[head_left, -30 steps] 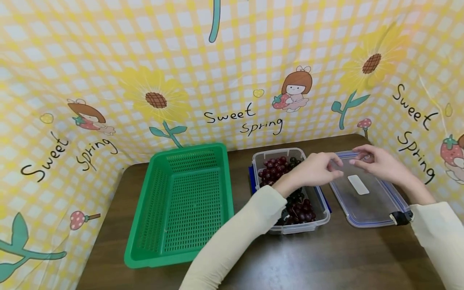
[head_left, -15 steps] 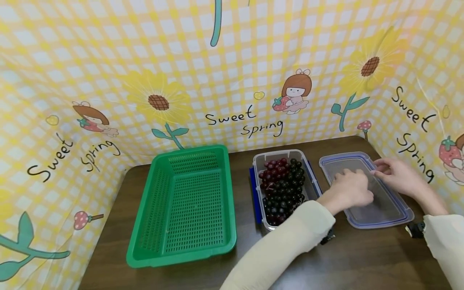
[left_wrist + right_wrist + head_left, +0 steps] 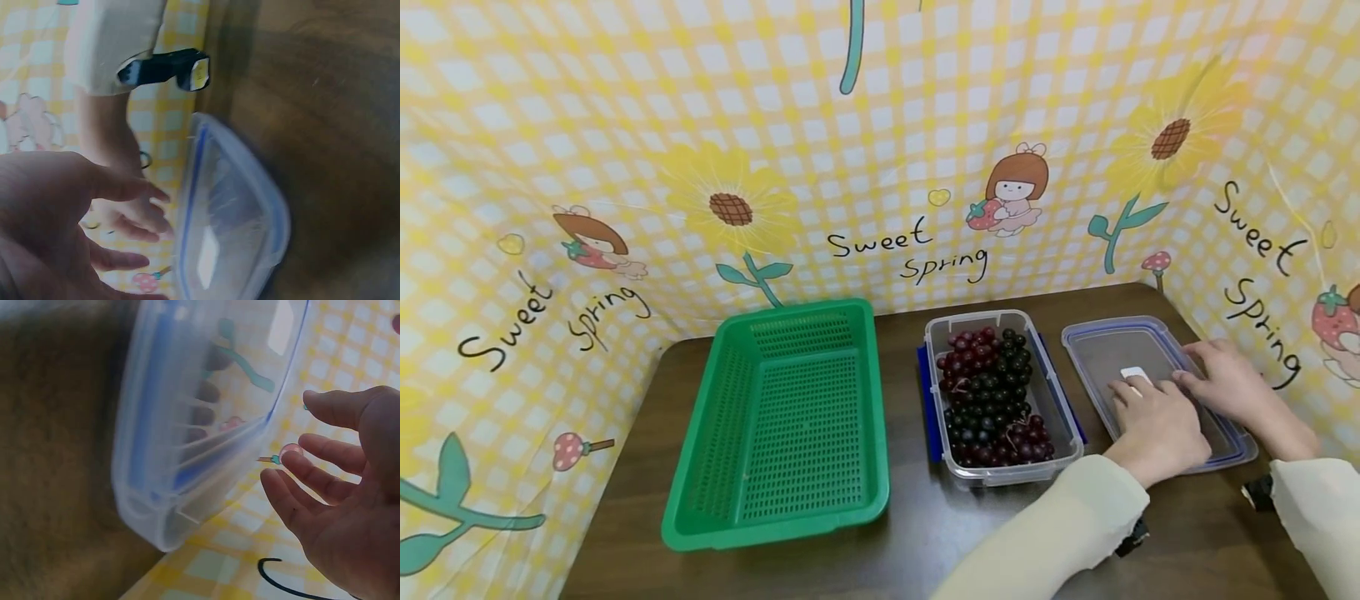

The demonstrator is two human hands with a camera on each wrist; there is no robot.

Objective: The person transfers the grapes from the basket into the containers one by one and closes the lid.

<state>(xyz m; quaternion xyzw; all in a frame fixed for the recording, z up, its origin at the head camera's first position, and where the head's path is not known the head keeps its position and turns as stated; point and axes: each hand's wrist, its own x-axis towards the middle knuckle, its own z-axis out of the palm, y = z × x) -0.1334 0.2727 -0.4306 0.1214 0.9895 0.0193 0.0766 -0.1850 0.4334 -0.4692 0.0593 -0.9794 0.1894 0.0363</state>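
Note:
A clear plastic lid with a blue seal and a white label lies flat on the table at the right. Over its lower part is my left hand, fingers relaxed and reaching forward. My right hand is beside it at the lid's right edge. In the left wrist view my left hand has its fingers spread beside the lid. The right wrist view shows my right hand with loosely bent fingers and nothing in them. Whether the fingertips touch the lid, I cannot tell.
Left of the lid stands a clear container with blue side clips, holding red grapes and black grapes. Farther left is a green perforated basket. A checked yellow cloth walls the brown table.
My left hand has moved from above the grape container's right side rightward and down over the lid. My right hand has shifted right and slightly nearer. The grapes are now uncovered to view.

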